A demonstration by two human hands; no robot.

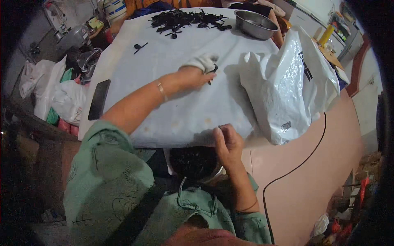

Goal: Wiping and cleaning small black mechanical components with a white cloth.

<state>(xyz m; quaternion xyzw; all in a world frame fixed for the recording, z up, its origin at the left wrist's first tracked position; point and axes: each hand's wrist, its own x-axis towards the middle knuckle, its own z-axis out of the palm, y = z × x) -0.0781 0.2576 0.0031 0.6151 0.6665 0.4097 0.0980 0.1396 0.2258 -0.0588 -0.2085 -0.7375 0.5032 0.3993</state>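
Note:
My left hand [197, 70], partly covered by a white glove, reaches over the middle of the table and pinches a small black part [213, 69]. Closer to me, at the table's front edge, my right hand [230, 144] is closed with thumb and fingertips together; a small dark tip shows there, too little to name. A pile of black parts with thin stems [188, 20] lies at the far side of the table. One loose black part [140, 48] sits apart from it, to the left. Below the front edge, at my lap, is a container of black pieces [193, 162].
On the table's right edge stands a crumpled white plastic bag [279, 88], with a metal bowl [256, 25] behind it. A dark phone-like slab [99, 99] lies at the left edge. Filled bags [67, 98] stand left of the table. A black cable [293, 168] crosses the floor at right.

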